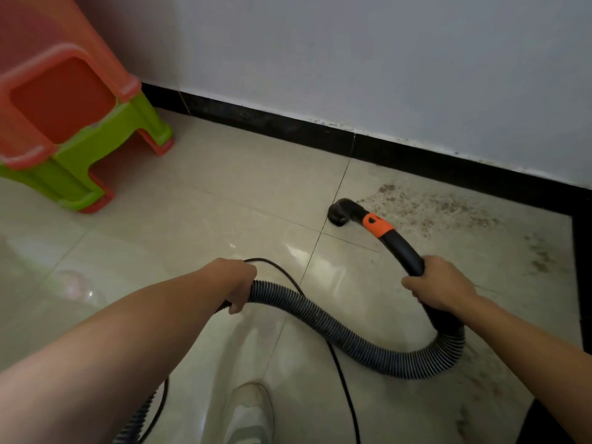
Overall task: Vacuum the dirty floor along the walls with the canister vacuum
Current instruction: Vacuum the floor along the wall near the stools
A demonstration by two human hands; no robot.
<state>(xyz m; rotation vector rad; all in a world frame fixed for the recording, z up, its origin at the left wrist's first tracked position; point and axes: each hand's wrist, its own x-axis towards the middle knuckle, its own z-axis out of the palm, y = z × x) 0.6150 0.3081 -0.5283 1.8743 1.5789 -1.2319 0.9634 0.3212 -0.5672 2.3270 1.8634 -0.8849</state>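
The vacuum's black nozzle rests on the beige tile floor, at the left edge of a brown patch of dirt that lies along the black skirting. Behind the nozzle comes an orange collar, then a curved black handle tube. My right hand grips that tube. The ribbed grey hose loops from there across the floor to my left hand, which grips it. The canister itself is out of view.
Stacked orange and green plastic stools stand at the left by the white wall. A thin black power cord runs across the tiles under the hose. My light shoe shows at the bottom. More dirt speckles the floor at the right.
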